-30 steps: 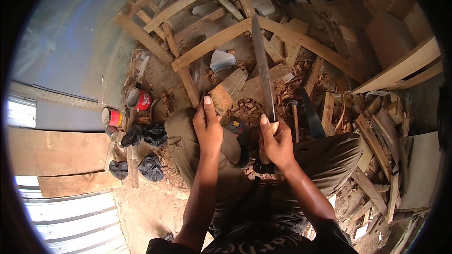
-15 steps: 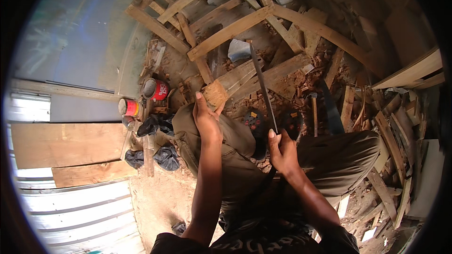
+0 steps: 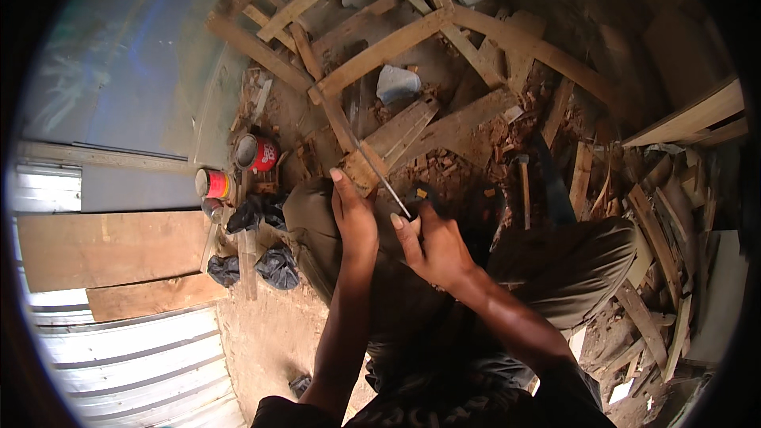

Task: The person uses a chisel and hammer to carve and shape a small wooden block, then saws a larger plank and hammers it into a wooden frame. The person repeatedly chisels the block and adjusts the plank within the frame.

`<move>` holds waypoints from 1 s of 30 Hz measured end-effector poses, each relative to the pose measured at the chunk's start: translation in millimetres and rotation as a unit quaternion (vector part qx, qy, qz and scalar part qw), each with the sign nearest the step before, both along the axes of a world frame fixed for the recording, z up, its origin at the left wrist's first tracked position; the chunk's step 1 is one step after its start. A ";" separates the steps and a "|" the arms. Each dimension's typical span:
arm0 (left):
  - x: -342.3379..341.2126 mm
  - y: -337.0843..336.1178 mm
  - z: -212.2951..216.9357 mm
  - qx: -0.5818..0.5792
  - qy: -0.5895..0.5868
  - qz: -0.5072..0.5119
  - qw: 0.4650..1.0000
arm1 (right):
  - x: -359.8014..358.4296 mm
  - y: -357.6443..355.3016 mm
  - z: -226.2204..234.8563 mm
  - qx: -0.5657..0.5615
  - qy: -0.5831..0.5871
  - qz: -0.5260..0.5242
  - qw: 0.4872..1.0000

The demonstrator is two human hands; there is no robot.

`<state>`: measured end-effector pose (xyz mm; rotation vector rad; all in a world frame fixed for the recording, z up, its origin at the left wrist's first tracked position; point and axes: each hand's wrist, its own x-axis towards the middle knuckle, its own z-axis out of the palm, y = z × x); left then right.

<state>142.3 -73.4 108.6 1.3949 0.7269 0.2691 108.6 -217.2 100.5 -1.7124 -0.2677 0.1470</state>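
Note:
My left hand (image 3: 354, 218) is closed around the near end of a small wooden block (image 3: 358, 173) above my left knee. The block's pale upper face shows past my fingertips. In my right hand (image 3: 436, 247) is the near end of a long, narrow metal tool that looks like a file (image 3: 391, 190). It slants up and left across the block, and its far part passes over the wood pieces beyond. My right fingers wrap round its end, so any handle is hidden.
A wooden frame of joined bars (image 3: 380, 55) lies ahead, near a grey stone chunk (image 3: 398, 84). A hammer (image 3: 524, 190) and scrap wood (image 3: 658, 246) are on the right. Paint cans (image 3: 258, 152) and black plastic bags (image 3: 277, 268) sit on the left.
My right hand has moved left and slightly up, swinging the file from pointing ahead to lying across the block. My left hand has kept its hold on the block.

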 end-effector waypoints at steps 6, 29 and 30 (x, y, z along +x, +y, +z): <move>-2.3 -7.5 -0.3 0.011 -0.043 -0.040 0.998 | 1.6 6.2 2.4 -0.038 -0.010 -0.002 0.999; 31.0 -7.2 -14.2 -0.014 -0.036 -0.067 0.997 | 36.1 -12.1 0.8 -0.058 0.002 0.001 0.998; 32.7 -10.5 -14.3 -0.043 -0.069 -0.041 0.996 | 40.7 -10.8 1.3 -0.105 0.005 0.003 0.994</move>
